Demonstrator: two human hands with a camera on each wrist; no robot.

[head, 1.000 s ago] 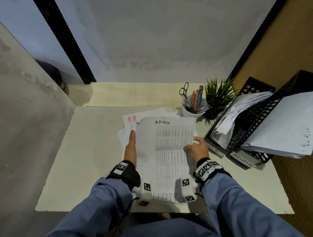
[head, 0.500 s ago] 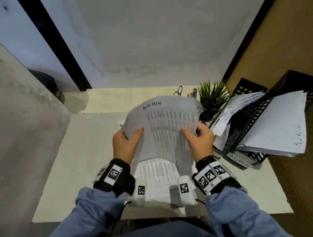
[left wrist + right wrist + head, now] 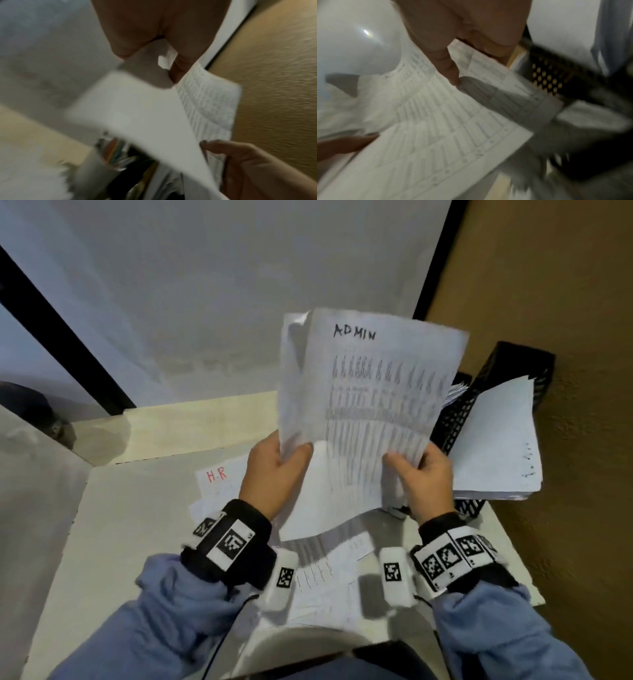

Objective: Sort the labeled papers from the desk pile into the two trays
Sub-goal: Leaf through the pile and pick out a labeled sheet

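Note:
A sheet marked ADMIN (image 3: pixel 376 392) is held upright above the desk, with another sheet behind it. My left hand (image 3: pixel 277 470) pinches its lower left edge, and my right hand (image 3: pixel 423 474) pinches its lower right edge. On the desk lies the pile (image 3: pixel 322 573), with a sheet marked H.R (image 3: pixel 219 477) at its left. Two black mesh trays (image 3: pixel 459 419) stand at the right, the nearer one filled with white papers (image 3: pixel 496 446). In the left wrist view my thumb and fingers (image 3: pixel 178 67) clamp the paper (image 3: pixel 145 115). The right wrist view shows my thumb (image 3: pixel 452 71) pressed on the printed sheet (image 3: pixel 436 128).
The held sheet hides the pen cup and plant in the head view; the pen cup (image 3: pixel 111 152) shows blurred in the left wrist view. A tan wall (image 3: pixel 565 337) rises right behind the trays. A wooden ledge (image 3: pixel 191 422) runs along the desk's back.
Both hands lifted the ADMIN sheet off the pile, raised it upright and carried it rightward toward the trays. The H.R sheet beneath is uncovered.

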